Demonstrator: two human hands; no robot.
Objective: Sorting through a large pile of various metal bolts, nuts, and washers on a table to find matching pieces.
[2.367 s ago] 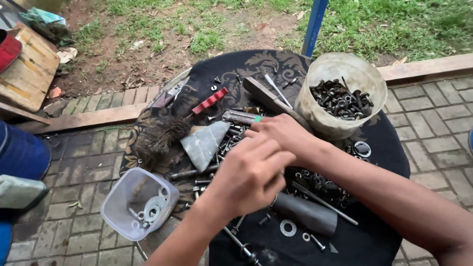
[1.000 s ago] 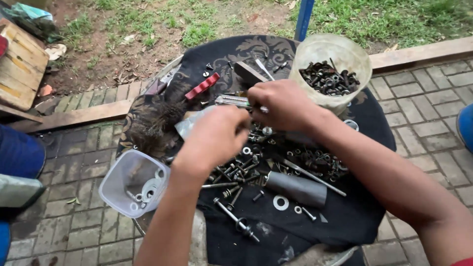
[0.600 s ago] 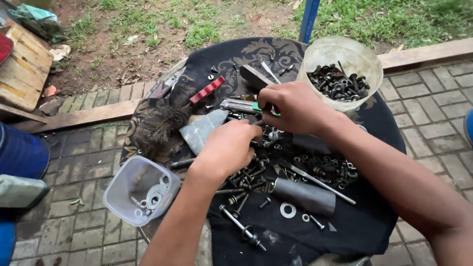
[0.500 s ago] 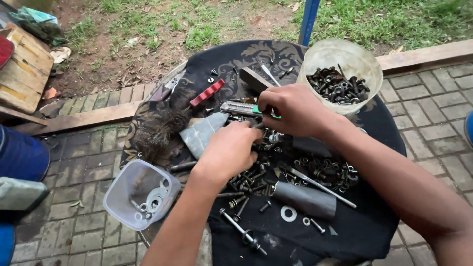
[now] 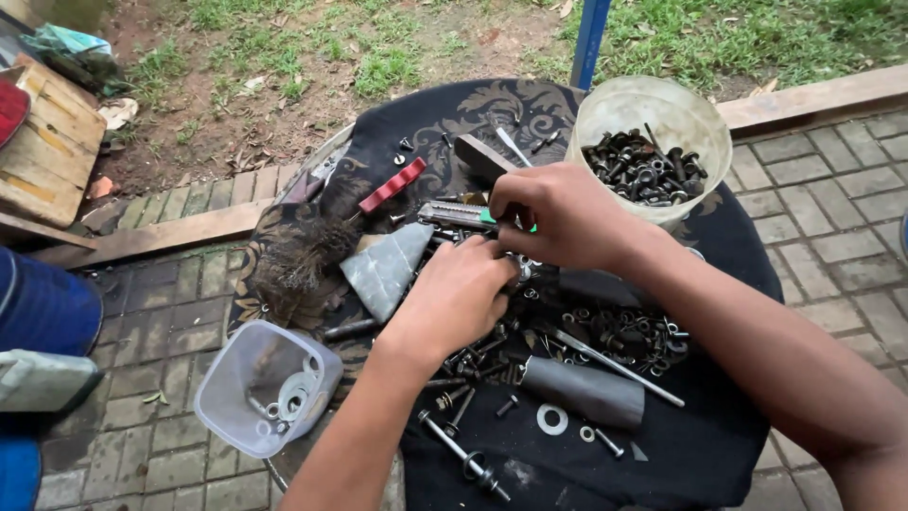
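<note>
A round table under a black patterned cloth [image 5: 690, 454] carries a heap of bolts, nuts and washers [image 5: 605, 326]. My left hand [image 5: 459, 298] rests on the heap's left side, fingers curled down among the bolts; the fingertips are hidden. Just above it, my right hand [image 5: 558, 213] pinches a flat metal tool with a green part [image 5: 454, 215]. The two hands nearly touch. A white bucket [image 5: 605, 104] full of dark bolts stands right behind my right hand.
A clear plastic tub [image 5: 236, 378] holding washers sits at the table's left edge. On the cloth lie a red-handled brush [image 5: 392, 185], a grey triangular blade [image 5: 383, 270], a grey cylinder [image 5: 582, 390] and a thin rod [image 5: 615, 364]. Brick paving, a blue drum [image 5: 38, 308] and a blue pole [image 5: 588, 38] surround the table.
My left hand has slid up and right across the heap toward my right hand. My right hand has stayed at the green-tipped tool near the bucket.
</note>
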